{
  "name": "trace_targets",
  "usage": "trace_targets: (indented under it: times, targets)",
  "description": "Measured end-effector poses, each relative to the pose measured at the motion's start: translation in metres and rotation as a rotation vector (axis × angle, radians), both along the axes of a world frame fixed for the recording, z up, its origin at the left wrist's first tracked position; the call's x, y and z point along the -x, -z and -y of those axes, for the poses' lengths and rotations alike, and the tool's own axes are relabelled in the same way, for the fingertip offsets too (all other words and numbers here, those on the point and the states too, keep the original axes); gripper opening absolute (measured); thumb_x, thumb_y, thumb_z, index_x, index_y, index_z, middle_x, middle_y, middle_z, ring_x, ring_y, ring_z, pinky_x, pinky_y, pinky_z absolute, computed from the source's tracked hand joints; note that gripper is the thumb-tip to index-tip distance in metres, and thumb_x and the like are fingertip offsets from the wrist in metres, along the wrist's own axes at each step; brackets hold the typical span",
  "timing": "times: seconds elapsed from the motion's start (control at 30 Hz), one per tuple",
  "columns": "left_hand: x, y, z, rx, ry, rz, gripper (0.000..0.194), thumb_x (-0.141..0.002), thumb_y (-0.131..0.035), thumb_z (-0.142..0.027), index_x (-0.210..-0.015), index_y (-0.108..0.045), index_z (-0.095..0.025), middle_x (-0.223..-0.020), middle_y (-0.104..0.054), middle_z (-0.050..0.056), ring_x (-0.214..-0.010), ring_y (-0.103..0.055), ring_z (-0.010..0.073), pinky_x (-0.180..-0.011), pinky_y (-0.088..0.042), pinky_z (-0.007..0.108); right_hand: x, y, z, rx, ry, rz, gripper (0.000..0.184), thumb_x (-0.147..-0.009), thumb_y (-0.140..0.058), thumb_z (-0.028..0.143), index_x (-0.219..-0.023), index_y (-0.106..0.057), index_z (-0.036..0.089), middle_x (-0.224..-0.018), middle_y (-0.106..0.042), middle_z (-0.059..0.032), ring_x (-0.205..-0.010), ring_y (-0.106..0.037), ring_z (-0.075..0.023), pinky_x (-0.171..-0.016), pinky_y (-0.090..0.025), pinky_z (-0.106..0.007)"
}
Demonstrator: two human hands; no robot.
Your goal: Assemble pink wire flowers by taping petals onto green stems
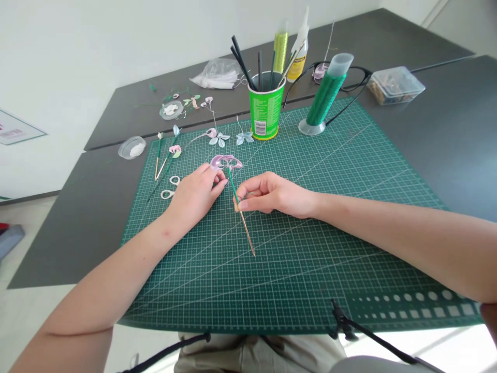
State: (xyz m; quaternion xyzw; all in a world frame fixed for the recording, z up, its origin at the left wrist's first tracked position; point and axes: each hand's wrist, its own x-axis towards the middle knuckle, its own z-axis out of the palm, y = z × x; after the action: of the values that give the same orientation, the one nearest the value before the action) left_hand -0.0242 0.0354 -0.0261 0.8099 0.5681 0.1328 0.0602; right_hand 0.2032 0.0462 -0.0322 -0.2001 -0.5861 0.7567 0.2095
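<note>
Right hand has its grip pinched on the flower hairpin, bloom aimed away-left, gold tip near-right; can't tell with left hand.

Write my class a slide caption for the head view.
The right hand holds a thin stem topped by lilac petals above a gridded green mat.

- Illumination: bright, diffuse; shadows faint and soft-edged on the cutting mat.
- Floor, lower right: glaring, nearly white.
- Clear box: pale reflections on the lid.
- Wide-angle distortion: near mat edge bowed, forearms stretched toward the margins.
- Green cup: fine print illegible.
</note>
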Motion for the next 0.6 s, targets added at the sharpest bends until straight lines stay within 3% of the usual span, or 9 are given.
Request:
trace_targets:
  times: [0.2, 0.37, 0.5, 0.6]
  targets:
    - [0.0, -0.005, 0.004, 0.063, -0.035, 0.147, 0.027, -0.095, -0.069, -0.042, -0.078, -0.061, -0.023, -0.071, -0.068, 0.003, -0.064, -0.061, 0.0209, -0.059, -0.042, 0.032, 0.0, 0.0, 0.0, -0.002, 0.001, -0.009, 0.034, -0.084, -0.087, 0.04, -0.086, -0.064, 0.015, -0.056, -0.039, 0.0106, -0.05, -0.025, -0.0045, -0.044, -0.015, -0.023]
    - [-0.002, -0.014, 0.0, 0.42, -0.139, 0.523, 0.048, -0.101, -0.051, -0.059, -0.075, -0.067, -0.022, -0.061, -0.063, 0.002, -0.045, -0.052, 0.0144, -0.044, -0.04, 0.027, 0.001, -0.002, 0.0, 0.004, 0.002, -0.014, 0.035, -0.083, -0.087, 0.04, -0.085, -0.064, 0.014, -0.055, -0.041, 0.0105, -0.049, -0.025, -0.0042, -0.044, -0.015, -0.023]
    - [0.002, -0.015, -0.009, 0.707, -0.234, 0.8, 0.059, -0.094, -0.055, -0.072, -0.075, -0.073, -0.02, -0.069, -0.068, 0.007, -0.04, -0.048, 0.0116, -0.035, -0.04, 0.025, 0.001, -0.002, 0.0, 0.02, 0.002, -0.015, 0.035, -0.082, -0.088, 0.04, -0.085, -0.064, 0.014, -0.056, -0.044, 0.0099, -0.049, -0.026, -0.0039, -0.044, -0.015, -0.023]
    - [0.006, -0.015, -0.014, 0.777, -0.27, 0.877, 0.057, -0.092, -0.059, -0.07, -0.072, -0.072, -0.018, -0.069, -0.069, 0.008, -0.039, -0.047, 0.0098, -0.034, -0.037, 0.022, 0.0, -0.002, 0.0, 0.026, 0.006, -0.008, 0.035, -0.081, -0.088, 0.039, -0.086, -0.065, 0.014, -0.055, -0.043, 0.01, -0.049, -0.026, -0.0039, -0.044, -0.015, -0.023]
